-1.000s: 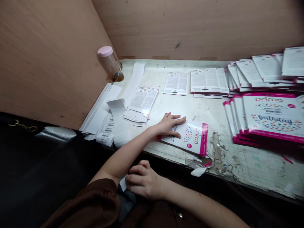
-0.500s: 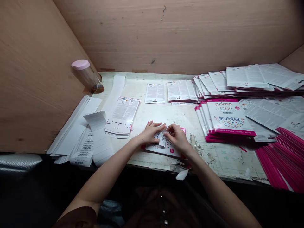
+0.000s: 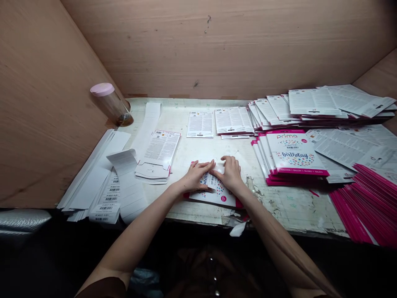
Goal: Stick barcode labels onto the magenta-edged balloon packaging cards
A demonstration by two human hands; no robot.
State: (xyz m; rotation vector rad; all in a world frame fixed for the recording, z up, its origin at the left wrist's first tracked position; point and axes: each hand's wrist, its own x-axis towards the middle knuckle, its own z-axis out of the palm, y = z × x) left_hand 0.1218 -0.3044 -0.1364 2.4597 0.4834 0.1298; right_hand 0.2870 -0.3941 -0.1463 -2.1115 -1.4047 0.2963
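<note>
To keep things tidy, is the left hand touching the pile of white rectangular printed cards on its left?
Apart: the head view shows bare tabletop between the left hand and the card pile.

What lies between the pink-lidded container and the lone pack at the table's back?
In the head view, a white paper strip lies there, with bare tabletop between it and the pack.

left: bottle [image 3: 113, 108] behind labels [image 3: 107, 208] | centre: packet [image 3: 218, 195] | right: packet stacks [image 3: 294, 159]

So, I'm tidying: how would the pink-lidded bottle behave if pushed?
The bottle may tip, being tall and narrow. Once down, it would probably roll, its side looking round. It's likely light: brown content shows only near its base.
</note>
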